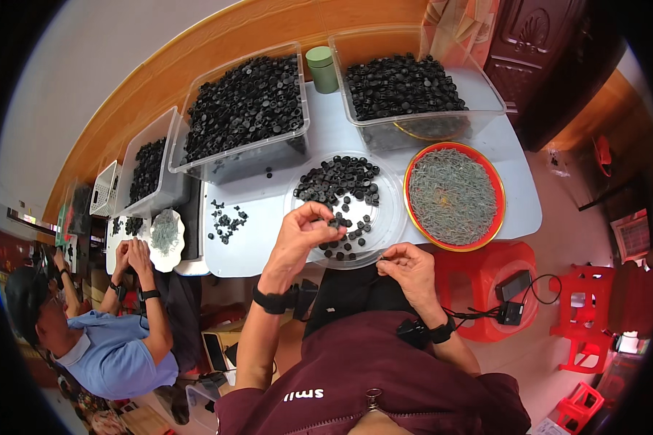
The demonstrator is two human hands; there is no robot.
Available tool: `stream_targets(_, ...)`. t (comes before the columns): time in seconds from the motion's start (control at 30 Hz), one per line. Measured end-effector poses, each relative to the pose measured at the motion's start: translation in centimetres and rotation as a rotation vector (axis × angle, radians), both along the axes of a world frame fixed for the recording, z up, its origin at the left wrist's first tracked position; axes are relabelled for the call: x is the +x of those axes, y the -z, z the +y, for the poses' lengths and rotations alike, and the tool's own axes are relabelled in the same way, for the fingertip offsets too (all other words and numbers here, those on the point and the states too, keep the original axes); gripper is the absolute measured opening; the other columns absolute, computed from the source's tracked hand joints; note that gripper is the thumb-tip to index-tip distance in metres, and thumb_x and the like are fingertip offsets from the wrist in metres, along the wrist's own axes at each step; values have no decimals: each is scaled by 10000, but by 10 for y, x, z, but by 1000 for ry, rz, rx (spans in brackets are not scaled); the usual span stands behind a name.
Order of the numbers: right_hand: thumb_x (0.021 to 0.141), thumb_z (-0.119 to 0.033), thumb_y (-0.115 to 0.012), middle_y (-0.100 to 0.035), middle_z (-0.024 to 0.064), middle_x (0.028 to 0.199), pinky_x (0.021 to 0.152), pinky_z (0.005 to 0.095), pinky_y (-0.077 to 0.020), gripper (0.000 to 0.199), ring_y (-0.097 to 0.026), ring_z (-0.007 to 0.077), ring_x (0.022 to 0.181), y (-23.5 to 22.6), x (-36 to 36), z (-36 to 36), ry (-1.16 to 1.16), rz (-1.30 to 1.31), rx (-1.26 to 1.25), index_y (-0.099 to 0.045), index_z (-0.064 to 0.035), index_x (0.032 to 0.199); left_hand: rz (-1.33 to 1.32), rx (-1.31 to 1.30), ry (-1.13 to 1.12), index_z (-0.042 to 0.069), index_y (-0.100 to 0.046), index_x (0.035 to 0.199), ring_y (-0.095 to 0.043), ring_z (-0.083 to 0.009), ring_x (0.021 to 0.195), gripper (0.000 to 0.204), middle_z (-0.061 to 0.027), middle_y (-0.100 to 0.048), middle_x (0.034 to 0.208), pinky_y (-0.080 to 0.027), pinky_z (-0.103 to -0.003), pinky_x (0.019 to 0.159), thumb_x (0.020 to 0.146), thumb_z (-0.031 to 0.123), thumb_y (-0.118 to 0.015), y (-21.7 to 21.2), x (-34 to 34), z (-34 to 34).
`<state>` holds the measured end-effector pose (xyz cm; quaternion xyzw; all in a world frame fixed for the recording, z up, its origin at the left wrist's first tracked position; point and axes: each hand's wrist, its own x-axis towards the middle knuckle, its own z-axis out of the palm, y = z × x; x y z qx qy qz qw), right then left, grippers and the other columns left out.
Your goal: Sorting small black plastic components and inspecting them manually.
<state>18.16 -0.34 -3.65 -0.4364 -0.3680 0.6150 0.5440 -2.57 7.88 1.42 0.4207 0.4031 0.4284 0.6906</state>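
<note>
My left hand [302, 230] is closed in a pinch over a clear round tray [392, 192], with a small black plastic cap [334, 222] at its fingertips. Beneath it, more black caps [339, 180] lie piled and scattered in the tray. Just off the tray's near right edge, my right hand [411, 274] is also pinched. Something tiny shows between its thumb and forefinger, too small to name. To the right stands a red round tray [502, 206] with a yellow rim, filled with thin grey metal screws or pins [453, 196].
Clear bins [254, 151] of black parts line the back of the table, with a green canister [322, 70] between two. Loose black pieces [227, 222] lie at left. A co-worker [123, 341] sits there beside a white dish [168, 259]. A red stool [479, 290] holds black devices.
</note>
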Motion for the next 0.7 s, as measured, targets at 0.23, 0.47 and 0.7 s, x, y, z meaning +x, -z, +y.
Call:
stream_targets(0.23,766,67,-652,-611,74,875,729,232,-519,241,-613,125,779,-27,-7,9,-63,154,-16,-597,62,1001,-398,-80,59,-3,-604,1069,-649,-197,857,271,-133,-628,1010,-539,-295,786,799,5,-633,20,-7,-41)
stream_targets(0.47,771,56,-647,-592,58,921,710,236,-523,220,-617,125,804,-61,-30,11,-58,-100,160,-609,46,987,-519,-212,67,-15,-573,1109,-645,-176,876,277,-151,-628,1027,-541,-270,798,838,32,-600,29,-5,-49)
stream_targets(0.7,745,44,-661,-621,84,853,644,246,-516,165,-635,160,755,-69,-46,16,-27,-550,377,-639,19,907,-511,-209,57,-15,-585,1065,-647,-161,851,226,-111,-637,979,-546,-258,786,843,25,-595,31,-11,-50)
